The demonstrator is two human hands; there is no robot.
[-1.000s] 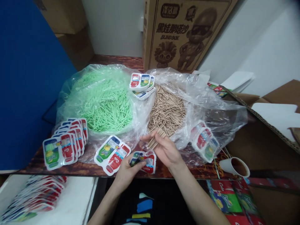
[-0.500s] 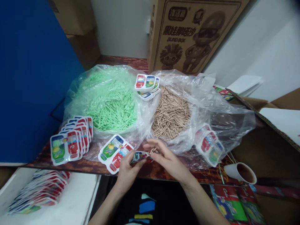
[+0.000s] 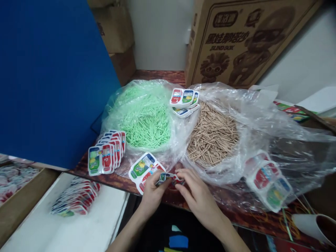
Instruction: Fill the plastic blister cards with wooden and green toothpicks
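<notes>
My left hand [image 3: 153, 192] is closed around the left end of a small printed packet [image 3: 166, 177], held up over the table's front edge. My right hand [image 3: 196, 196] has its fingers curled in at the packet's right end, pinching there; its fingertips partly hide that end. Under and behind my left hand lies a flat Sprite and cola printed pack [image 3: 143, 168]. Beyond the hands, an open plastic bag of thin brown sticks [image 3: 212, 136] is to the right, and a bag of light green sticks [image 3: 147, 126] to the left.
Stacked printed packs [image 3: 106, 154] stand left, more packs [image 3: 185, 98] rest between the bags, and others [image 3: 270, 182] lie at right on plastic. A paper cup [image 3: 306, 224] with brown liquid sits near the right edge. A blue panel [image 3: 57, 80] and a carton [image 3: 225, 45] rise behind.
The brown sticks seen in my right fingers are no longer visible; those fingers have come down onto the packet's end. The view has turned left, so everything appears shifted right.
</notes>
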